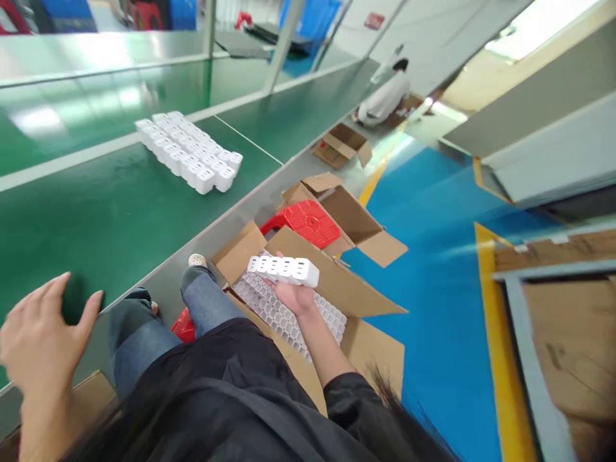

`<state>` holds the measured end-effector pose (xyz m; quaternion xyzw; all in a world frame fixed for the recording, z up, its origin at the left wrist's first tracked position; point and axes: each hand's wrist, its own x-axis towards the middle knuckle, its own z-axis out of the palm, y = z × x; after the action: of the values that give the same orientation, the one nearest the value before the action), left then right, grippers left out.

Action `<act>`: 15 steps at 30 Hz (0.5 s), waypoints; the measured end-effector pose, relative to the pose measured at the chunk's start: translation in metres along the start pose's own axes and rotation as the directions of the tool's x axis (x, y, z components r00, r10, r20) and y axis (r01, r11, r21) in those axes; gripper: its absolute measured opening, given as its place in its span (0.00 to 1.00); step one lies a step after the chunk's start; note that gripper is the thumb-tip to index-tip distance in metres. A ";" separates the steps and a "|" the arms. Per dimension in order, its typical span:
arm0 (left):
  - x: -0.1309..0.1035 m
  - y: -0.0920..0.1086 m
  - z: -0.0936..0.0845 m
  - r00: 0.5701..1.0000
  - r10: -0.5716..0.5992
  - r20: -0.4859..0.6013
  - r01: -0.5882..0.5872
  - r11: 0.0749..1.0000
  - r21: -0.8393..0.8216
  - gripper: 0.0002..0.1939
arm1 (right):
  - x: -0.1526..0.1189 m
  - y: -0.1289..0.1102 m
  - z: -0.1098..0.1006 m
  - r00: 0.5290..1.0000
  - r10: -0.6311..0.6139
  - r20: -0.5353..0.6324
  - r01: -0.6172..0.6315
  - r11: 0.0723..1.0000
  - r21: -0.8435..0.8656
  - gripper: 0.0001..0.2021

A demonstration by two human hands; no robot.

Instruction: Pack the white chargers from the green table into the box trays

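My right hand (294, 296) grips a row of white plug adapters (283, 269), several side by side with slots facing up. It is above an open cardboard box (370, 350) whose white honeycomb-like divider tray (279, 314) shows many small compartments. At the left edge, my left hand (45, 330) is spread out with nothing in it, over the near edge of the green tabletop (120, 237). Farther along the tabletop stands a block of similar white adapters (190, 151), arranged in rows. The fingers of my right hand are partly hidden beneath the adapters.
A red plastic stool (312, 223) stands beyond the box, next to another open carton (356, 215). Farther off are a smaller carton (341, 146) and a crouching person in white (386, 96). Blue floor (433, 256) with yellow lines lies to the right. Metal posts (285, 45) rise from the table.
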<state>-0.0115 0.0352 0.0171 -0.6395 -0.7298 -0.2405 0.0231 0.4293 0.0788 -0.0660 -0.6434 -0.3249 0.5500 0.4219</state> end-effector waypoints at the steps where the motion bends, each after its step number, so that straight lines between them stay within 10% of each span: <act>1: -0.001 -0.002 0.001 1.000 -0.009 -0.017 0.009 0.999 0.035 0.35 | -0.005 -0.019 0.024 0.988 -0.111 0.105 0.098 0.988 0.120 0.39; 5: 0.000 0.001 -0.022 0.979 0.194 0.056 -0.172 0.946 -0.276 0.36 | -0.029 -0.077 0.147 0.769 -0.362 0.526 0.100 0.882 0.461 0.41; 11: 0.023 -0.015 -0.081 0.903 0.367 -0.222 -0.421 0.858 -0.293 0.43 | -0.075 -0.094 0.321 0.307 -0.337 0.890 -0.162 0.903 0.398 0.45; 15: 0.032 -0.062 -0.095 0.911 0.307 -0.274 -0.364 0.912 -0.190 0.39 | -0.084 -0.087 0.391 0.178 -0.302 0.936 -0.152 0.932 0.329 0.43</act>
<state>-0.1016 0.0240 0.0920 -0.7206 -0.5660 -0.3934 0.0752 0.0338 0.1148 0.0341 -0.0378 -0.4469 0.8583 0.2494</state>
